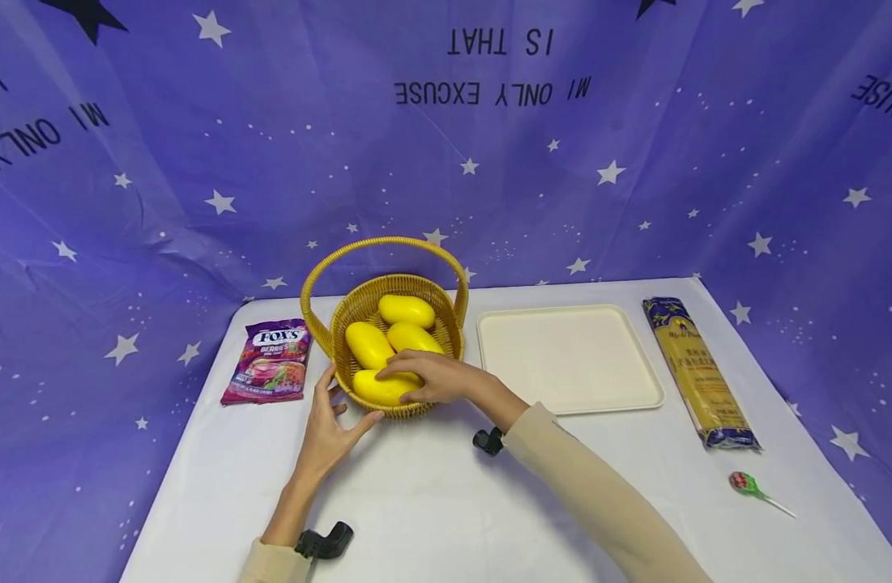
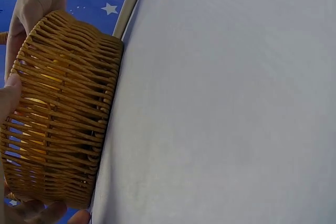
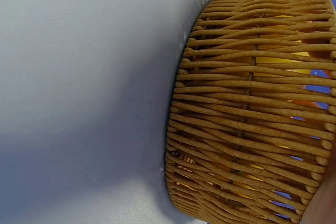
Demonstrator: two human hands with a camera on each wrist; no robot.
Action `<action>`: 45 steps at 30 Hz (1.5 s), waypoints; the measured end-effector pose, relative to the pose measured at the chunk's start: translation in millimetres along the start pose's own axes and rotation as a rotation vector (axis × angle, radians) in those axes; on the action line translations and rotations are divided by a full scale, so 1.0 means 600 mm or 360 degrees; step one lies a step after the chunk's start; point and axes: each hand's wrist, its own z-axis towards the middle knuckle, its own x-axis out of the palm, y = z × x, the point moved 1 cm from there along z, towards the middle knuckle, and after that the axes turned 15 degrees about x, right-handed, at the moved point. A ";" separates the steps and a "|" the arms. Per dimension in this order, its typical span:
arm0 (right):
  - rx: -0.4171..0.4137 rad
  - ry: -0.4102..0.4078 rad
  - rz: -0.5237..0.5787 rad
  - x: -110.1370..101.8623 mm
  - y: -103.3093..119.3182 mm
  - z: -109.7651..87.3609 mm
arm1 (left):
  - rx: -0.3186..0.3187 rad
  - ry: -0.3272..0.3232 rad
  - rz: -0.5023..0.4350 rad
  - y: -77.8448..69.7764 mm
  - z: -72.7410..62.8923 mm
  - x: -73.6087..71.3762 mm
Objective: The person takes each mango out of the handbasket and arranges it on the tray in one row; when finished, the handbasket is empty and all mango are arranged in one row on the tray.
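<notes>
A woven wicker basket (image 1: 454, 344) with a tall arched handle stands at the back left of the table. Several smooth yellow mangoes (image 1: 407, 311) lie inside it. My left hand (image 1: 329, 433) holds the basket's left front side, thumb at the front and fingers round the left. My right hand (image 1: 434, 376) reaches over the front rim and grips the nearest mango (image 1: 376, 390), fingers across its top and thumb at its right end. In both wrist views the basket wall (image 2: 68, 108) hides most of the mangoes; yellow shows through the gaps.
A purple Fox's candy bag (image 1: 268, 362) lies left of the basket. To the right are a cream rectangular tray (image 1: 569, 356), a long yellow-and-blue packet (image 1: 701, 372) and a green-and-red lollipop (image 1: 746, 484). A purple starred cloth (image 1: 533, 202) hangs behind the white table.
</notes>
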 end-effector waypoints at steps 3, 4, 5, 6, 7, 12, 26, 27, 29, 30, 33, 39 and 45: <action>0.0016 0.0013 0.0022 0.000 0.001 0.003 | 0.0007 -0.0024 -0.0004 0.003 0.000 0.001; 0.0021 0.0015 0.0024 0.001 0.001 0.004 | 0.0007 -0.0030 -0.0002 0.004 0.000 0.001; 0.0025 0.0018 0.0024 0.001 0.001 0.005 | 0.0010 -0.0037 0.0001 0.004 0.000 0.002; 0.0032 0.0020 0.0025 0.002 0.002 0.006 | 0.0011 -0.0044 0.0001 0.004 0.000 0.003; 0.0039 0.0020 0.0022 0.003 0.001 0.006 | 0.0017 -0.0050 0.0005 0.004 0.000 0.004; 0.0075 0.0018 0.0019 0.003 0.000 0.006 | 0.0045 -0.0064 0.0013 0.004 0.002 0.010; 0.0052 -0.0074 0.0042 -0.002 0.001 -0.001 | 0.0028 -0.0076 0.0012 0.006 -0.002 0.008; 0.0047 -0.0090 0.0046 -0.001 0.000 -0.002 | 0.0023 -0.0074 0.0022 0.007 -0.002 0.008; 0.0036 -0.0121 0.0070 0.000 -0.002 -0.003 | 0.0004 -0.0073 0.0025 0.007 -0.003 0.008; 0.0034 -0.0138 0.0086 0.000 -0.003 -0.004 | -0.0002 -0.0068 0.0034 0.008 -0.004 0.009; 0.0041 -0.0196 0.0157 0.000 -0.005 -0.007 | -0.0010 -0.0063 0.0037 0.009 -0.005 0.009; 0.0049 -0.0318 0.0258 -0.019 0.002 -0.023 | 0.0001 -0.0058 0.0001 0.008 -0.005 0.009; 0.0015 -0.0488 0.0274 -0.048 0.008 -0.047 | -0.0004 -0.0057 0.0007 0.007 -0.002 0.009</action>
